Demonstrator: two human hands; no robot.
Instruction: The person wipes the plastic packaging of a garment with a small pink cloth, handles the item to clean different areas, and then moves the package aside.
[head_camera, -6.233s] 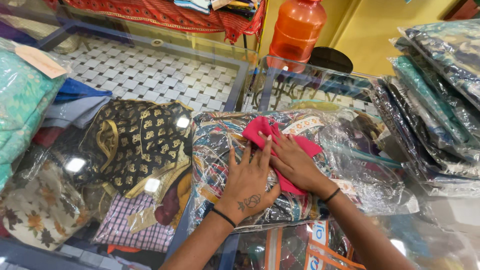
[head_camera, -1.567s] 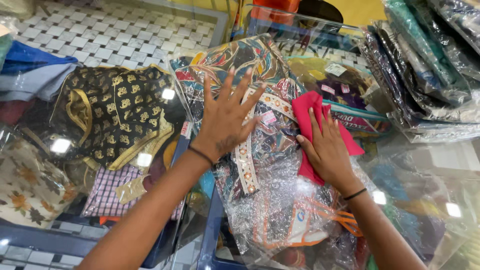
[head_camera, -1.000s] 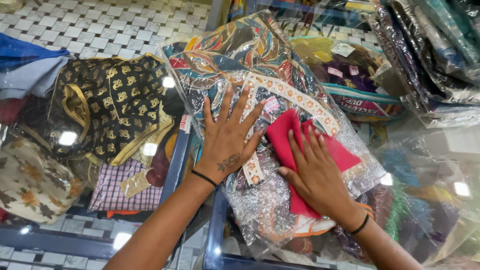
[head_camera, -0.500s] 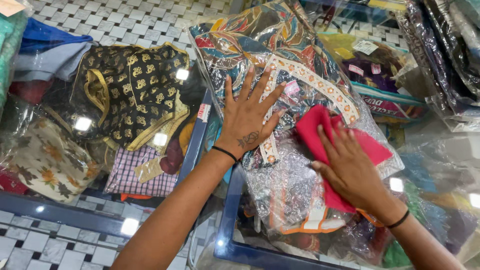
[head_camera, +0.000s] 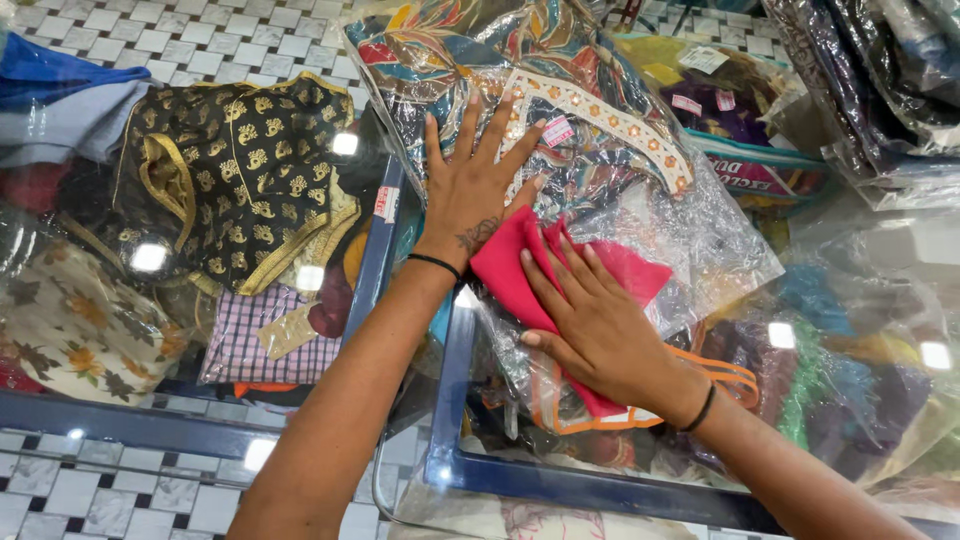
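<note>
- The clear plastic packet (head_camera: 600, 170) of patterned cloth lies flat on the glass-topped table (head_camera: 470, 400), tilted so that its long side runs from upper left to lower right; a folded red cloth (head_camera: 520, 270) rests on its lower half.
- Our left hand (head_camera: 470, 185) lies palm down on the packet's upper part with all fingers spread wide, gripping nothing. We judge this to be the anchor, so it should press evenly and not slide.
- Our right hand (head_camera: 590, 325) lies flat on the red cloth, fingers together and pointing up-left, pinching nothing. To smooth well, we would push from the middle toward the edges with the whole palm, because the plastic is slick and the cloth could skid or bunch.
- The two hands sit just beside each other, the left wrist nearly touching the cloth's upper corner; we should keep them from crossing.
- Beside the packet to the left, under the glass, lies a black garment with gold motifs (head_camera: 240, 180), with a checked cloth (head_camera: 250, 340) below it.
- To the right, more wrapped packets (head_camera: 870, 90) are stacked near the table's edge, well apart from our hands.
</note>
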